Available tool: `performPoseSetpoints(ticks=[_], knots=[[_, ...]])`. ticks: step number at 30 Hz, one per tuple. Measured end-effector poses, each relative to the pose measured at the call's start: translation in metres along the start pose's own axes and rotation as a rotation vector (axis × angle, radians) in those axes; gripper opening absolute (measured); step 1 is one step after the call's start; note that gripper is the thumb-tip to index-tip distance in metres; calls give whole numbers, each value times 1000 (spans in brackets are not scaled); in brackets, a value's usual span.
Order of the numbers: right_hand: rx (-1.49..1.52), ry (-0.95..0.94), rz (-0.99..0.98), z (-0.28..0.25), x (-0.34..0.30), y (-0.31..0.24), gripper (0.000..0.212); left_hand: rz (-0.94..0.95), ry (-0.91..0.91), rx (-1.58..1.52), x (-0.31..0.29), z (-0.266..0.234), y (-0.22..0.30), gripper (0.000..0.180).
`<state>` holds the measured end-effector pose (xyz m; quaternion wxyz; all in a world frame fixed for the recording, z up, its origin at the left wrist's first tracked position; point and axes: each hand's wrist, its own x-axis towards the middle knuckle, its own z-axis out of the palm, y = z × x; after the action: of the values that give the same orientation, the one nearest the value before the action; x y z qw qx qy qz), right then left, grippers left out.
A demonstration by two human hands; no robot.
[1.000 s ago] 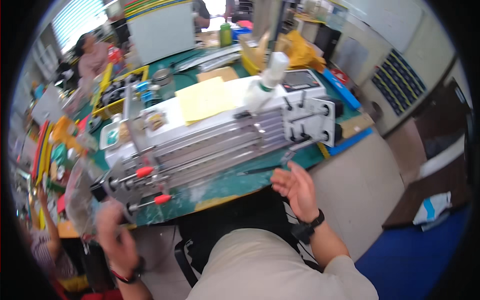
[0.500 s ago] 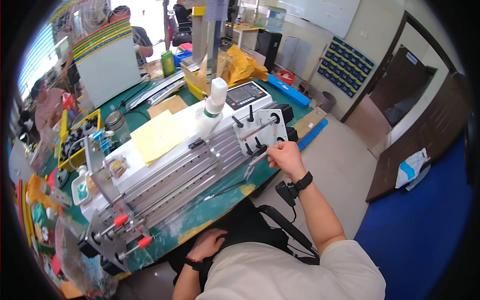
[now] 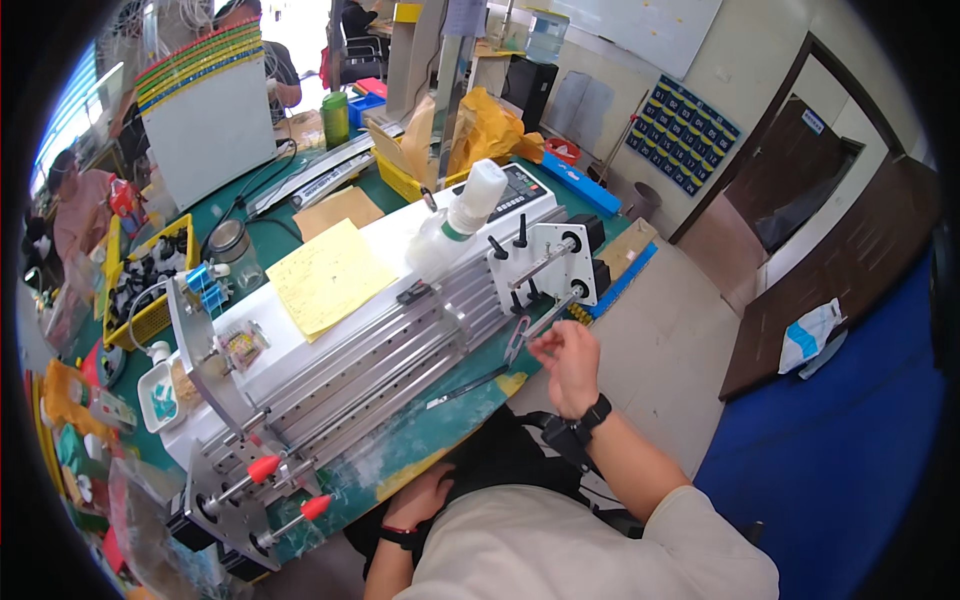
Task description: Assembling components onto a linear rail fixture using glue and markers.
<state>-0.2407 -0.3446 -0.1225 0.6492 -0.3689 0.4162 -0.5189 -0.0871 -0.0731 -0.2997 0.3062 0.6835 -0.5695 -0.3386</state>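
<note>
My right hand (image 3: 568, 365) hovers off the right end of a long metal rail machine (image 3: 350, 365), near its end plate with black levers. Its thumb and fingers are pinched together; whatever is between them is too small to make out. Just left of it on the green table lies a pink-handled hand tool (image 3: 517, 340), with a slim dark knife-like tool (image 3: 467, 387) nearer the edge. My left hand (image 3: 425, 495) lies on my lap below the table edge, fingers loosely stretched and partly hard to see against the black cloth.
A white bottle (image 3: 476, 195) stands tilted on the machine's white housing beside a yellow paper (image 3: 330, 280). Red-tipped rods (image 3: 315, 507) stick out at the near left. A yellow basket (image 3: 150, 300) of black parts stands left. People sit beyond the table.
My right hand has drawn back from the machine's end plate, down toward me. The left hand stays at my lap. The whole view has shifted slightly.
</note>
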Motion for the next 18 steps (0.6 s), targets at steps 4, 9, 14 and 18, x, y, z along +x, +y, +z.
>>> performPoseSetpoints(ticks=[4,9,14,18], knots=[[258,-60,198,12,-35,-1,7,37,-1,-8,2,1,0,35],[298,-148,244,0,-35,11,7,72,-10,-2,2,-1,7,35],[157,-160,176,-4,-35,13,8,80,-8,-22,-2,-6,20,32],[222,-165,192,4,-36,23,10,148,8,-47,-15,-24,65,28]])
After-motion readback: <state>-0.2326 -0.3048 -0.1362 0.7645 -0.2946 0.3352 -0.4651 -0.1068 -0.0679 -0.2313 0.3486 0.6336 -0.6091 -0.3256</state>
